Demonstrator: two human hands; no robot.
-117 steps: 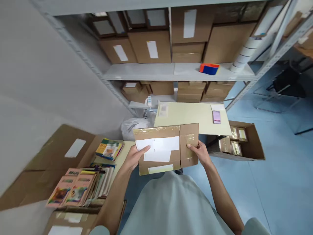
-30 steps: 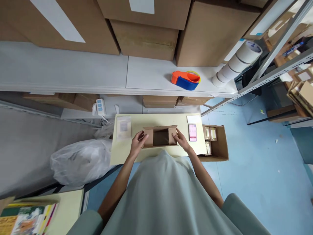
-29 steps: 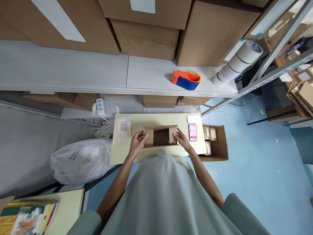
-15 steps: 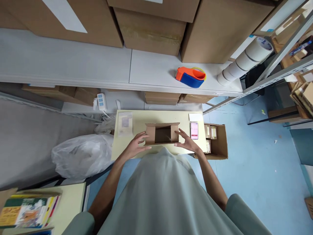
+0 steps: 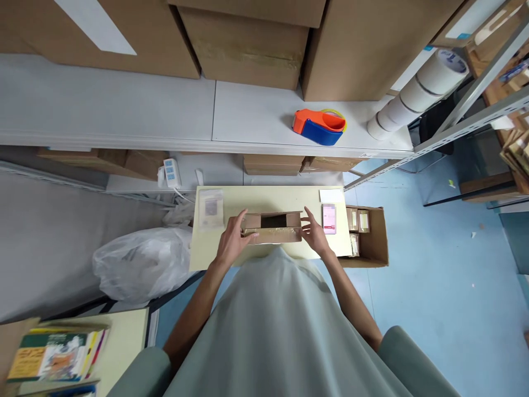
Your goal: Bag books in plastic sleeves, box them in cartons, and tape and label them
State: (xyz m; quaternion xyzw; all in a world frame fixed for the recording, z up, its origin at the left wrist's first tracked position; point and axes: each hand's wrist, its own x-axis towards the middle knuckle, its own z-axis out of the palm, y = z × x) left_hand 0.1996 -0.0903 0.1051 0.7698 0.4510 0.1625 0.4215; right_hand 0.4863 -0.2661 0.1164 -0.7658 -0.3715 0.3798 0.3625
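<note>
Head view — left hand (image 5: pixel 231 242) and right hand (image 5: pixel 316 237), fingers loosely parted, flank the ends of a cardboard box (image 5: pixel 273 235) on the surface (image 5: pixel 264 199) — phone (image 5: pixel 329 219) near the right.

Small brown cardboard box (image 5: pixel 271 237), just below centre of frame, long side running left to right; partly open, dark interior showing as narrow slot toward upper edge; glossy tape (image 5: pixel 270 231) across panel below
</note>
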